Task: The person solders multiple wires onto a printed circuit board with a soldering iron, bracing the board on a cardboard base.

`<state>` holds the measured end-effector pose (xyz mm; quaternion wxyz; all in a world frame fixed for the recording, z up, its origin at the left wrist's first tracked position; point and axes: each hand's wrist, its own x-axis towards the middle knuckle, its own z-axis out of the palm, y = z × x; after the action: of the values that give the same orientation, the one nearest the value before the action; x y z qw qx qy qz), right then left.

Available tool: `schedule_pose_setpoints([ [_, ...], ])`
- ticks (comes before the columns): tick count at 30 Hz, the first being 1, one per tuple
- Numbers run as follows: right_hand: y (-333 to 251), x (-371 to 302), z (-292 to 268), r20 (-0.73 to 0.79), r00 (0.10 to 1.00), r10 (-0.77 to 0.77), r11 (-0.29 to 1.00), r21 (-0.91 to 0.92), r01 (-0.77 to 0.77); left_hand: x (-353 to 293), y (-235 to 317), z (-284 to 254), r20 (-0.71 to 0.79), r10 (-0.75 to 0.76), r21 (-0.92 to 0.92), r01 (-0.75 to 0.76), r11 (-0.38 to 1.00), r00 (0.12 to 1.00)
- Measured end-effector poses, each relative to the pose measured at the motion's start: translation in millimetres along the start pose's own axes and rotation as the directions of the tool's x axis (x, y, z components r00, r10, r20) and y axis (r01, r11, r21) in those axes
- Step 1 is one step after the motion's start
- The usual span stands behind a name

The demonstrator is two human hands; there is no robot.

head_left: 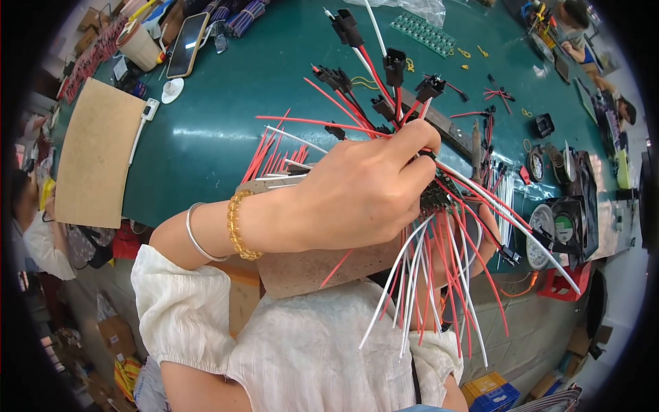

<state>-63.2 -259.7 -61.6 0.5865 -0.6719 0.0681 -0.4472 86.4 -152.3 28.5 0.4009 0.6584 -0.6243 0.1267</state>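
My left hand [364,189], with a beaded bracelet and a silver bangle at its wrist, reaches across in front of me. Its thumb and fingers pinch red and white connector wires [368,63], whose black plugs [395,66] stick up above the fingers. Behind it and to the right, my right hand [487,237] is partly hidden; its fingers curl round a bundle of connector wires [449,264] with bare ends hanging down. Black connector housings [434,199] crowd together between the two hands. Beneath them lies a brown board [309,273] at the table's near edge.
On the green table [192,147], a cardboard sheet [93,158], a phone [187,45] and a cup [139,44] stand left. Loose red wires [264,156] lie beyond my left wrist. Right are a small black box [542,125] and a round tray [540,233]. People sit far right.
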Motion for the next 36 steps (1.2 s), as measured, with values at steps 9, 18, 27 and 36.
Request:
schedule_pose_setpoints([
  [9, -7.4, 4.5, 7.0, -0.015, 1.0, -0.012, 1.0, 0.007, 0.012, -0.2, 1.0, -2.1, 0.0, -0.001, 0.017, 0.001, 1.0, 1.0],
  [18, -26.8, 2.7, 6.6, -0.145, 0.984, 0.103, 0.991, -0.071, -0.114, -12.0, 8.0, -14.7, 0.021, -0.016, 0.071, 0.014, 0.997, 1.0],
  [27, -32.7, 29.7, -26.4, -0.279, 0.952, 0.125, 0.948, 0.317, -0.032, -26.2, 4.9, -5.0, -0.007, 0.17, 0.123, -0.167, 0.978, 0.985],
  [36, -28.9, 24.9, -15.2, -0.219, 0.974, 0.054, 0.98, 0.2, -0.009, -15.6, 5.1, -3.5, 0.026, 0.167, 0.106, -0.169, 0.98, 0.986],
])
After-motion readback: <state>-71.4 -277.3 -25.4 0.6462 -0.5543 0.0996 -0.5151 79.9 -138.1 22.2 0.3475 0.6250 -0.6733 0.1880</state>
